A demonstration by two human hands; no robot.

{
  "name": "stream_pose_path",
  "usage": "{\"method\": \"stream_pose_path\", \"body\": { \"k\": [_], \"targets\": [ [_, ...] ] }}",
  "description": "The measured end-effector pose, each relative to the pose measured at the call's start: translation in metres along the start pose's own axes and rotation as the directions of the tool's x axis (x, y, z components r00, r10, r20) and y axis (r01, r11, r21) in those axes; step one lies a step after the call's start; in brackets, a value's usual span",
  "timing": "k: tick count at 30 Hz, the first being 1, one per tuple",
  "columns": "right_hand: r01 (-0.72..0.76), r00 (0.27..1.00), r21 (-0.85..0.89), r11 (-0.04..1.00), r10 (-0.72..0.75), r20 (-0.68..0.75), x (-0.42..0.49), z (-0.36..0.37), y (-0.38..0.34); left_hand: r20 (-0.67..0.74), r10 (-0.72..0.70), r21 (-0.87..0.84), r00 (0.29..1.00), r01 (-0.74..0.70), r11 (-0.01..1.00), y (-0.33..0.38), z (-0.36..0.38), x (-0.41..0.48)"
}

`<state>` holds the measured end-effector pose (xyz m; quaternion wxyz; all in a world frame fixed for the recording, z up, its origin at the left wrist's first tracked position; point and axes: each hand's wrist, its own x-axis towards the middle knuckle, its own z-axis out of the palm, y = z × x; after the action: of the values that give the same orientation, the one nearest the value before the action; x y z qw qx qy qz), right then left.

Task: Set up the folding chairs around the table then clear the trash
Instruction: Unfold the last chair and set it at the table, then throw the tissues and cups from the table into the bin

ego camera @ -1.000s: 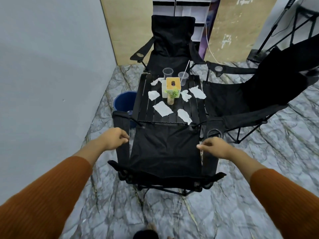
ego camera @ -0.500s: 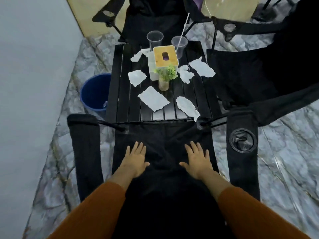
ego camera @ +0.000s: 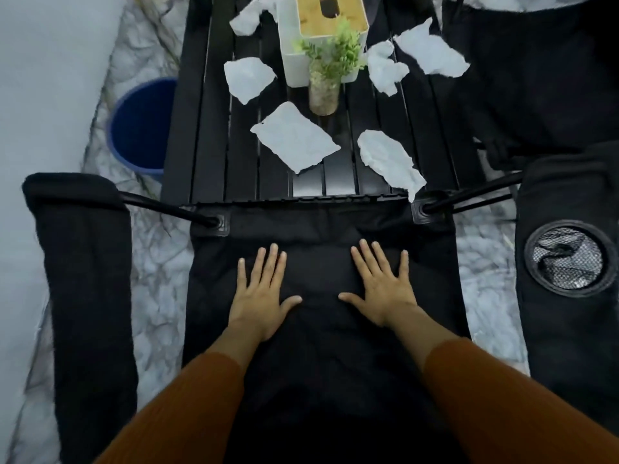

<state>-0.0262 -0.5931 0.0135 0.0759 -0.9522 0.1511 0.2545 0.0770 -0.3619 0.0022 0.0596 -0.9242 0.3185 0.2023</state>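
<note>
While both orange sleeves [ego camera: 187, 406] fill the bottom of frame, the left hand [ego camera: 259, 298] and right hand [ego camera: 383, 289] lie flat w/ fingers spread, palms down on the black seat fabric of the near folding chair [ego camera: 321, 329], gripping nothing. Hands are apart, thumbs pointing toward each other at frame centre. Chair's left armrest [ego camera: 87, 296] runs down the left side; right armrest [ego camera: 569, 296], at right edge, has a mesh cup holder [ego camera: 569, 257]. Seat's front edge sits just against the near edge of the black slatted table [ego camera: 201, 128], upper centre.

On the table: five crumpled white paper scraps — one [ego camera: 294, 140] centre, one [ego camera: 390, 160] to its right reaching the table's near edge, one [ego camera: 248, 78] upper left, one [ego camera: 385, 70] & one [ego camera: 430, 53] upper right; another [ego camera: 246, 20] at top. Small plant in a jar [ego camera: 325, 78] stands mid-table, touching or just in front of a white tissue box w/ wooden lid [ego camera: 326, 25] at top.

Blue bin [ego camera: 140, 125] on the marble floor [ego camera: 157, 272], left of the table. Second black chair [ego camera: 536, 78] fills the upper right.
</note>
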Motion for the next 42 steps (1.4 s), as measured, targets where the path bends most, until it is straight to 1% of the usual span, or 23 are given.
{"method": "stream_pose_path", "body": {
  "k": [3, 6, 8, 10, 11, 13, 17, 19, 23, 28, 31, 36, 40, 42],
  "targets": [
    [-0.008, 1.0, 0.141, 0.99, 0.01, -0.012, -0.028, -0.005, -0.009, -0.004, 0.001, -0.063, 1.0, -0.001, 0.998, 0.008, -0.009, -0.021],
    [-0.022, 1.0, 0.204, 0.979, 0.016, 0.027, -0.063, 0.004, -0.014, 0.071, -0.01, -0.114, 0.997, 0.018, 0.993, 0.015, -0.01, -0.046],
    [-0.069, 0.987, 0.2, 0.977, 0.039, 0.154, -0.08, 0.013, -0.013, 0.189, -0.045, -0.133, 0.981, 0.071, 0.988, 0.016, -0.006, -0.057],
    [-0.085, 0.951, 0.146, 0.986, 0.036, 0.308, -0.089, 0.02, -0.008, 0.318, -0.059, -0.07, 0.946, 0.085, 0.994, 0.018, -0.003, -0.064],
    [-0.076, 0.936, 0.131, 0.988, 0.026, 0.35, -0.091, 0.021, -0.006, 0.36, -0.062, -0.04, 0.931, 0.081, 0.996, 0.018, -0.004, -0.065],
    [-0.067, 0.929, 0.142, 0.988, 0.01, 0.371, -0.091, 0.015, -0.004, 0.408, -0.068, -0.028, 0.911, 0.086, 0.996, 0.019, -0.013, -0.064],
    [-0.106, 0.926, 0.195, 0.975, 0.025, 0.377, -0.093, -0.016, -0.004, 0.455, -0.073, -0.088, 0.887, 0.126, 0.988, 0.024, -0.049, -0.066],
    [-0.104, 0.937, 0.197, 0.975, 0.03, 0.347, -0.098, -0.04, -0.007, 0.435, -0.071, -0.11, 0.897, 0.132, 0.985, 0.023, -0.077, -0.07],
    [-0.064, 0.976, 0.207, 0.976, 0.019, 0.215, -0.109, -0.112, -0.019, 0.342, -0.098, -0.134, 0.935, 0.152, 0.979, 0.017, -0.155, -0.081],
    [0.043, 0.999, 0.188, 0.981, -0.042, -0.011, -0.127, -0.23, -0.046, 0.18, -0.16, -0.174, 0.971, 0.191, 0.966, -0.004, -0.273, -0.106],
    [0.119, 0.986, 0.152, 0.981, -0.099, -0.135, -0.143, -0.301, -0.069, 0.095, -0.212, -0.193, 0.973, 0.226, 0.955, -0.028, -0.338, -0.135],
    [0.223, 0.951, 0.055, 0.973, -0.205, -0.231, -0.178, -0.399, -0.115, -0.015, -0.332, -0.229, 0.943, 0.32, 0.919, -0.077, -0.424, -0.198],
    [0.284, 0.907, -0.024, 0.959, -0.276, -0.318, -0.205, -0.449, -0.158, -0.092, -0.41, -0.245, 0.907, 0.379, 0.892, -0.113, -0.469, -0.249],
    [0.295, 0.896, -0.04, 0.955, -0.291, -0.336, -0.217, -0.465, -0.18, -0.108, -0.435, -0.254, 0.894, 0.398, 0.881, -0.129, -0.481, -0.274]
  ]
}}
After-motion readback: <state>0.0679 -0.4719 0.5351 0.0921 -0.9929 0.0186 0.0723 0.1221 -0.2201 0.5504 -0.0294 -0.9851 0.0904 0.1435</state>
